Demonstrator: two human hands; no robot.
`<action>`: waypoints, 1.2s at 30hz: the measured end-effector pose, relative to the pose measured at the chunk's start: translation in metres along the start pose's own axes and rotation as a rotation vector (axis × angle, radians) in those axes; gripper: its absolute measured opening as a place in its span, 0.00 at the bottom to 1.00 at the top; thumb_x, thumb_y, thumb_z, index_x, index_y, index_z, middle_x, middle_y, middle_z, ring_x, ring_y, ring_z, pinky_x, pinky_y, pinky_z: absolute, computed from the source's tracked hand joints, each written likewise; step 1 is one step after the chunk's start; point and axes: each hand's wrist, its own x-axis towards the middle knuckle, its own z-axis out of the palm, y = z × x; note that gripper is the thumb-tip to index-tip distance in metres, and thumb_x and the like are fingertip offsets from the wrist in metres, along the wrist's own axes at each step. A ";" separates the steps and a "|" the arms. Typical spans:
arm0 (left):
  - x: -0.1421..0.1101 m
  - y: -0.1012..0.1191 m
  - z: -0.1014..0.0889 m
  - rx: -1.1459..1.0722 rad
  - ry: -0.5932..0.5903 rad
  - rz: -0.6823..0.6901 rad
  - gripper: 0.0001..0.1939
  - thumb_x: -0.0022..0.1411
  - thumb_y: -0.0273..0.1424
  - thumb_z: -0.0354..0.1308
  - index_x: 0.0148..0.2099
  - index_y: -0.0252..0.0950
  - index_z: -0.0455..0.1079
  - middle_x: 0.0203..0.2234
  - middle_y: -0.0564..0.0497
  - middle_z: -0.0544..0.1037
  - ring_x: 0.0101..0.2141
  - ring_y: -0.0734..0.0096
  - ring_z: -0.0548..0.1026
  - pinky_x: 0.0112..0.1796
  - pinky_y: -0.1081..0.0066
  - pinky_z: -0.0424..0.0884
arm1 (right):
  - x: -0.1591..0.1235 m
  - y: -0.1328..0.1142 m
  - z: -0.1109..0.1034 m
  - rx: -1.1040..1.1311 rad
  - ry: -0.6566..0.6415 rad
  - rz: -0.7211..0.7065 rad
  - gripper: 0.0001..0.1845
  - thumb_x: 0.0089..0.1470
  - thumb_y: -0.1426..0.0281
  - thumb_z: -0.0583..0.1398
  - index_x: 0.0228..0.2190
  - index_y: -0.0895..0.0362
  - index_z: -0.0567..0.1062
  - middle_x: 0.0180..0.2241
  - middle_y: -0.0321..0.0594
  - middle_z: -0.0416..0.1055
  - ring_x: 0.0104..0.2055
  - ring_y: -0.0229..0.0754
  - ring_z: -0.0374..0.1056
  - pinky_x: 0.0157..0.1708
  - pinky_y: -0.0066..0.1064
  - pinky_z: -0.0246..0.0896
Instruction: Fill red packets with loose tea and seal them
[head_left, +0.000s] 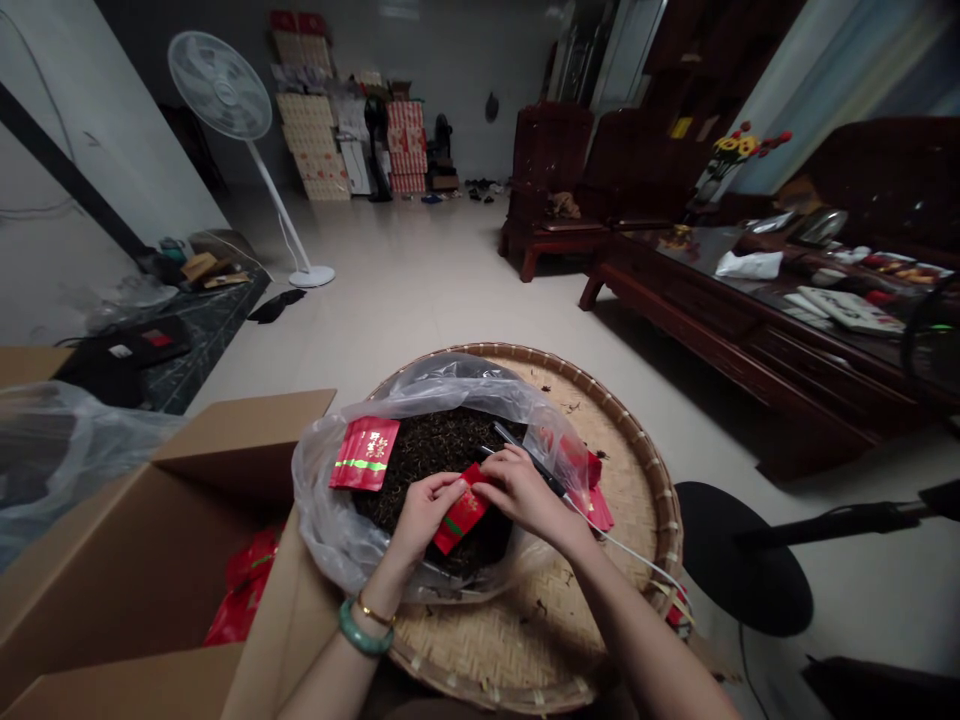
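Observation:
My left hand (429, 510) pinches the left top edge of a small red tea packet (460, 515) with a green stripe. At the packet's right top edge, my right hand (517, 485) is closed on it too. Below them, an open clear plastic bag (322, 520) holds dark loose tea leaves (431, 440). A stack of flat red packets (365, 453) rests on the tea at the left. Behind my right hand lies a black two-armed tool (553, 482) with a white cord; whether that hand touches it I cannot tell.
The bag sits on a round woven bamboo tray (517, 650), with more red packets (598, 505) at its right. An open cardboard box (112, 570) at the left contains red packets (247, 585). A black round stand base (742, 560) is at the right; a white fan (311, 276) stands farther back.

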 end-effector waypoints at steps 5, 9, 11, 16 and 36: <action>-0.004 -0.008 0.008 -0.202 0.112 -0.014 0.19 0.41 0.38 0.69 0.35 0.32 0.74 0.24 0.51 0.79 0.23 0.75 0.74 0.27 0.77 0.69 | -0.002 -0.001 0.010 0.175 0.307 0.181 0.17 0.51 0.68 0.61 0.43 0.56 0.71 0.35 0.42 0.72 0.37 0.43 0.67 0.40 0.35 0.62; -0.008 -0.009 0.010 -0.242 0.154 0.024 0.20 0.42 0.39 0.69 0.36 0.32 0.74 0.24 0.51 0.80 0.23 0.75 0.74 0.27 0.77 0.69 | -0.003 0.001 0.022 0.346 0.307 0.292 0.07 0.49 0.67 0.62 0.31 0.58 0.76 0.29 0.40 0.73 0.31 0.41 0.68 0.31 0.30 0.61; -0.008 -0.005 0.006 -0.156 0.073 0.015 0.19 0.43 0.39 0.68 0.36 0.31 0.74 0.24 0.51 0.79 0.23 0.74 0.75 0.27 0.77 0.69 | -0.003 0.002 0.023 0.409 0.295 0.307 0.07 0.49 0.68 0.62 0.24 0.58 0.76 0.25 0.38 0.72 0.28 0.39 0.67 0.30 0.29 0.60; -0.002 0.007 -0.006 0.077 -0.155 -0.013 0.18 0.44 0.38 0.68 0.36 0.30 0.77 0.26 0.49 0.80 0.26 0.70 0.76 0.28 0.76 0.69 | -0.001 0.004 0.018 0.465 0.202 0.282 0.05 0.45 0.68 0.64 0.23 0.58 0.78 0.24 0.37 0.73 0.27 0.38 0.67 0.30 0.28 0.60; -0.006 -0.004 0.010 -0.147 -0.172 -0.262 0.26 0.38 0.34 0.72 0.40 0.27 0.72 0.31 0.42 0.80 0.28 0.62 0.79 0.29 0.71 0.73 | 0.003 0.016 0.030 0.675 0.138 0.469 0.10 0.41 0.64 0.65 0.23 0.59 0.77 0.19 0.36 0.72 0.18 0.36 0.66 0.19 0.26 0.60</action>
